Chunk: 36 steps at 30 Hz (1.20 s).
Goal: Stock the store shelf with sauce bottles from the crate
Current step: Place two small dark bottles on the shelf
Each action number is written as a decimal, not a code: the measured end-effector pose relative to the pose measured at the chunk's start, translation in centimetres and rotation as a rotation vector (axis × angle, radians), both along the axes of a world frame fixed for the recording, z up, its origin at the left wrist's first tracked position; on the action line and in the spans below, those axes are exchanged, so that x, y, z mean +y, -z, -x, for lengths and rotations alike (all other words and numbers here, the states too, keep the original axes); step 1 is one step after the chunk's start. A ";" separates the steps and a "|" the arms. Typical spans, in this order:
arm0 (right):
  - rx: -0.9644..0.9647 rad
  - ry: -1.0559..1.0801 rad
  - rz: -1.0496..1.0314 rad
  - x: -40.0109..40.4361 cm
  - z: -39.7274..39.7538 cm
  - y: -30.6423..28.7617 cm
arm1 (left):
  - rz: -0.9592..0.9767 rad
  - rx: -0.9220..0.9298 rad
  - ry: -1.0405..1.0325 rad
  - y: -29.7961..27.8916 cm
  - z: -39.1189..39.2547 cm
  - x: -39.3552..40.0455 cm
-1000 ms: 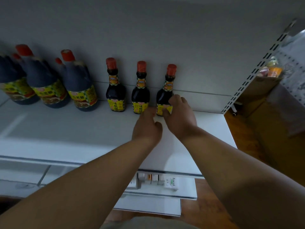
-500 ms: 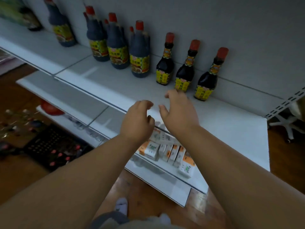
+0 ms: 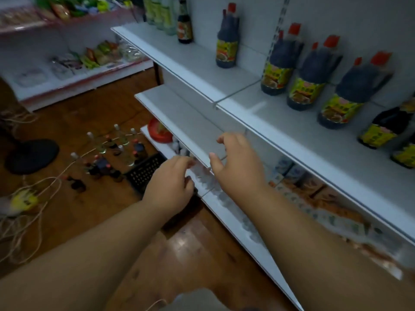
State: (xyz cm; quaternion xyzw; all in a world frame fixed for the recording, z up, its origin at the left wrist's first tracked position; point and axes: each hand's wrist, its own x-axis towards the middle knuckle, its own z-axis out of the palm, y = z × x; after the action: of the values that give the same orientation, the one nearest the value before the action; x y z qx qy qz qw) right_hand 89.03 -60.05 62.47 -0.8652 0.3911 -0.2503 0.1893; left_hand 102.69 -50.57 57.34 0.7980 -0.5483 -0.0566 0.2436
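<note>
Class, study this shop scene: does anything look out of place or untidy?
Yes. Loose small bottles stand scattered on the wooden floor beside the black plastic crate, and pale cord trails across the floor. The shelved dark sauce bottles stand upright.

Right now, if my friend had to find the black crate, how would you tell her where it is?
Look down at the wooden floor left of the white shelves. A bunch of small bottles stands there, and the crate sits beside them, against the bottom shelf. It is the only black box with a grid of little holes.

Wooden floor point(image 3: 74, 131) (dim light), white back panel point(image 3: 336, 14)
</note>
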 end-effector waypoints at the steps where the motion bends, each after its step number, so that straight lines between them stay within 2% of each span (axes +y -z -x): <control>1: 0.013 -0.016 -0.018 0.4 -1.8 0.3 | -0.018 0.002 -0.021 0.1 -1.9 0.7; 10: 0.118 -0.139 -0.046 -3.2 -13.6 3.6 | -0.122 0.043 -0.113 3.0 -13.3 -0.3; 14: 0.083 -0.187 -0.100 -5.0 -20.0 4.2 | -0.220 0.009 -0.072 2.7 -19.0 -0.5; 18: 0.084 -0.201 -0.105 -6.1 -26.5 5.6 | -0.232 0.033 -0.037 3.7 -25.3 -1.7; 23: 0.146 -0.031 -0.143 -7.6 -33.3 9.2 | -0.276 0.051 0.176 7.3 -34.0 -5.5; 28: 0.186 0.260 -0.223 -7.4 -38.9 12.8 | -0.297 -0.093 0.519 10.3 -43.1 -11.3; 33: 0.072 0.426 -0.278 -7.7 -42.9 15.6 | -0.314 -0.108 0.689 12.7 -46.7 -14.6; 36: 0.063 0.480 -0.298 -8.1 -44.2 19.4 | -0.356 -0.072 0.756 16.6 -47.3 -15.4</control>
State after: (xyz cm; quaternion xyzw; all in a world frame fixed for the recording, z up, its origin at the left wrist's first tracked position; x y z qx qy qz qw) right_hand 133.22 -68.13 43.08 -0.7179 0.6229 -0.2007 0.2374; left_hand 149.95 -65.98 40.70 0.5717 -0.7923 -0.2083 0.0447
